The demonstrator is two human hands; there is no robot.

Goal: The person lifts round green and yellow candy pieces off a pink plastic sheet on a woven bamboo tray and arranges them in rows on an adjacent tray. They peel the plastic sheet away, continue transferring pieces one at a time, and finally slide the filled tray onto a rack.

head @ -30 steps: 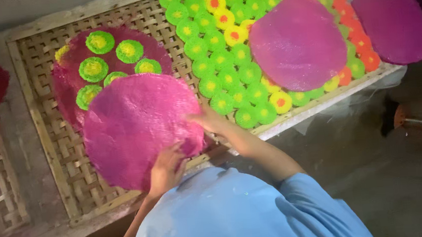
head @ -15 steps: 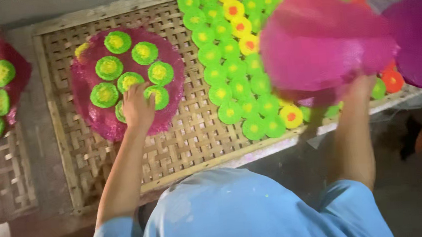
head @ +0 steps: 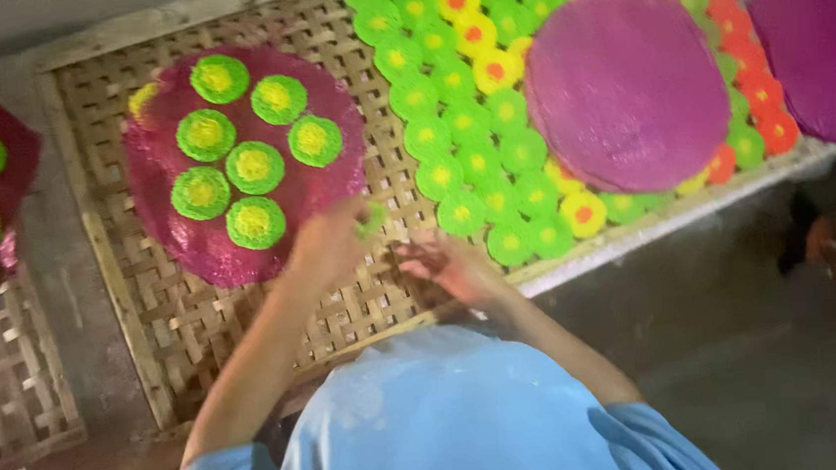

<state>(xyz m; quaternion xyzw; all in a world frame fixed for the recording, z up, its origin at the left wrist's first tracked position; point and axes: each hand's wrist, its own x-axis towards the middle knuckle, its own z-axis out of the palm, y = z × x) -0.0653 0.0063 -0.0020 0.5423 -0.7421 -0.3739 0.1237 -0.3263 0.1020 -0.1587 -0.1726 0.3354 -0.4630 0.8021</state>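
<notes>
The left hand (head: 325,247) is reached toward the pink disc (head: 243,159), fingers blurred beyond telling, while the right hand (head: 445,263) is held palm-up, fingers spread, over the woven tray (head: 146,316).

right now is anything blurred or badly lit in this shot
Head view: the left hand is smeared by motion blur, its fingers indistinct; the right hand is softer too. The green and yellow discs on the magenta sheet read fairly sharp. The woven tray is evenly lit, while the floor at lower right falls into shadow.
</notes>
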